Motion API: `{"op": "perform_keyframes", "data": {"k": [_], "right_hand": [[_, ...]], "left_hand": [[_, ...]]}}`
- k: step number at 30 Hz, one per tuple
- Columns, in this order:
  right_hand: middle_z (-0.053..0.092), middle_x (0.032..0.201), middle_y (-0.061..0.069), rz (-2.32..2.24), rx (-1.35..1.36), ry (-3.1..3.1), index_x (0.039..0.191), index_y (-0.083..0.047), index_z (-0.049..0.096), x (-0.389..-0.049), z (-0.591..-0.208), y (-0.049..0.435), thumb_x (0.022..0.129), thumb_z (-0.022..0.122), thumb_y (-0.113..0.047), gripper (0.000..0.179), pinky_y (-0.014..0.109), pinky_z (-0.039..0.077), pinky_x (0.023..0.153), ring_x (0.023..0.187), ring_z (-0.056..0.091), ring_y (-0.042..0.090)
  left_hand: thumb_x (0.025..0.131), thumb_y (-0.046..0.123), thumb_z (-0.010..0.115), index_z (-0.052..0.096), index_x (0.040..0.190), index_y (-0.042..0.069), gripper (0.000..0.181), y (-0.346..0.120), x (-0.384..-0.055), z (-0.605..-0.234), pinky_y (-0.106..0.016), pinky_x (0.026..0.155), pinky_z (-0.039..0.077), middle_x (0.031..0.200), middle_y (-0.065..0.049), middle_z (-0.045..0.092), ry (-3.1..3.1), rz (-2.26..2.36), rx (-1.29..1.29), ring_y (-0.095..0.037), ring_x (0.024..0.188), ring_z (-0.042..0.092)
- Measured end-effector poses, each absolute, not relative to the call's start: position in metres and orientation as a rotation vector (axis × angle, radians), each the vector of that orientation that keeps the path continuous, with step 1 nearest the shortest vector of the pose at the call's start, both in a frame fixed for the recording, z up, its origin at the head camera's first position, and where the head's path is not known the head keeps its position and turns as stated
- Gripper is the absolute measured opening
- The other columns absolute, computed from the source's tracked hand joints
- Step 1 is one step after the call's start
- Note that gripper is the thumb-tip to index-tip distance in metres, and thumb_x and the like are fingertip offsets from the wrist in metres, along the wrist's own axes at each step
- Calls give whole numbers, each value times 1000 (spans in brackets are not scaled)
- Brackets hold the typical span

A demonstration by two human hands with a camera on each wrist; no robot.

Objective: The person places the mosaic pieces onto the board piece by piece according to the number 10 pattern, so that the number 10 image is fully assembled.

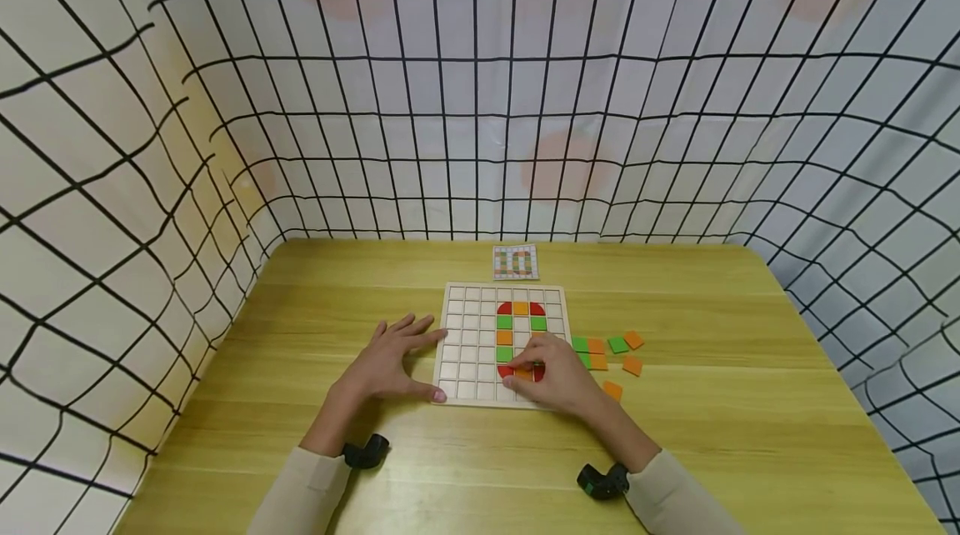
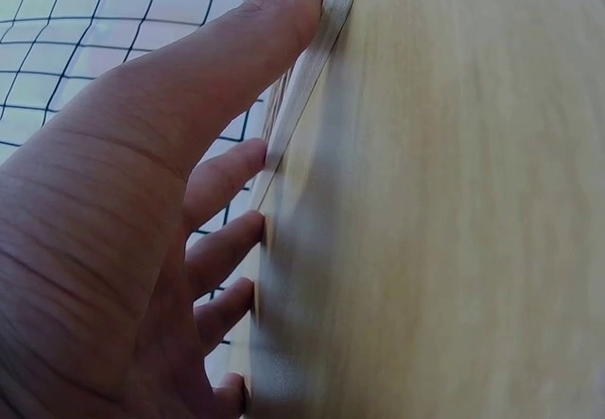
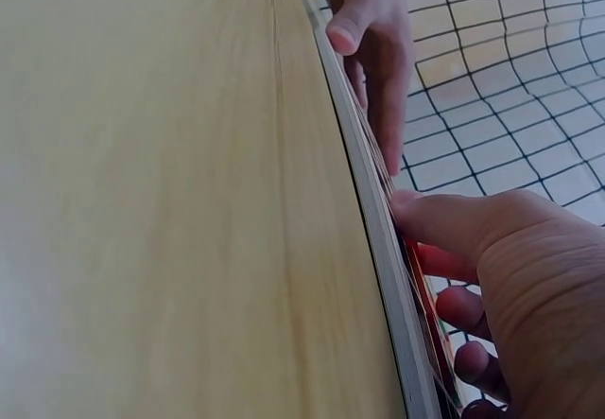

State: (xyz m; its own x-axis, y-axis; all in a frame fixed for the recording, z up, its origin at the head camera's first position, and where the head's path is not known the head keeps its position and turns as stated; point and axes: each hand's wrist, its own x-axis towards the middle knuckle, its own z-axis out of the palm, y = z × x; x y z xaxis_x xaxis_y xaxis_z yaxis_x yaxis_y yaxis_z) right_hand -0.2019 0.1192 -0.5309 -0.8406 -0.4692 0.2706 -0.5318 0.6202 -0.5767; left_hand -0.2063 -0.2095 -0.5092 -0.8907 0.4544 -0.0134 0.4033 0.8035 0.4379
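Observation:
A white gridded board (image 1: 467,350) in a pale wooden frame lies on the table. Red rounded corner tiles with orange and green square tiles form a ring on it. My left hand (image 1: 386,360) is spread at the board's left edge, thumb at the near corner; the left wrist view shows fingertips along that edge. My right hand (image 1: 558,372) reaches over the near right part of the board. Its thumb and index finger pinch at the lower left red corner tile (image 1: 503,372), beside an orange tile (image 1: 522,374). The right hand hides part of the ring's right side.
A small printed pattern card (image 1: 515,262) lies beyond the board. Right of the board are several loose tiles, among them a green tile (image 1: 618,344) and an orange tile (image 1: 632,366). A wall with a black grid (image 1: 480,85) surrounds the wooden table (image 1: 712,368).

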Motion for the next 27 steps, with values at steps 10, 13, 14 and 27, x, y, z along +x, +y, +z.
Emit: {"op": "perform_keyframes", "data": {"k": [10, 13, 14, 27], "right_hand": [[73, 89, -12, 1145, 773, -2723, 92, -20, 85, -199, -527, 116, 81, 87, -33, 17, 25, 42, 67, 83, 55, 8], [72, 87, -12, 1162, 763, -2725, 92, -20, 85, -199, -526, 116, 81, 87, -32, 16, 24, 42, 66, 81, 55, 9], [72, 86, -12, 1166, 759, -2724, 92, -20, 85, -199, -526, 116, 81, 87, -32, 16, 24, 43, 66, 81, 54, 9], [61, 71, -12, 1213, 708, -2751, 90, -19, 83, -198, -524, 114, 80, 89, -31, 17, 25, 42, 67, 75, 51, 11]], "left_hand": [[65, 78, 81, 49, 154, 34, 104, -209, -207, -509, -72, 124, 8, 168, -3, 35, 2869, 656, 676, -38, 158, 23], [65, 77, 81, 49, 154, 34, 104, -209, -207, -509, -72, 123, 8, 168, -3, 35, 2867, 658, 674, -38, 158, 23], [65, 77, 81, 50, 154, 34, 104, -209, -206, -510, -72, 123, 8, 168, -3, 35, 2867, 657, 675, -38, 158, 23], [65, 77, 82, 49, 154, 34, 104, -209, -206, -509, -72, 123, 7, 168, -3, 35, 2864, 668, 675, -39, 158, 23]]}}
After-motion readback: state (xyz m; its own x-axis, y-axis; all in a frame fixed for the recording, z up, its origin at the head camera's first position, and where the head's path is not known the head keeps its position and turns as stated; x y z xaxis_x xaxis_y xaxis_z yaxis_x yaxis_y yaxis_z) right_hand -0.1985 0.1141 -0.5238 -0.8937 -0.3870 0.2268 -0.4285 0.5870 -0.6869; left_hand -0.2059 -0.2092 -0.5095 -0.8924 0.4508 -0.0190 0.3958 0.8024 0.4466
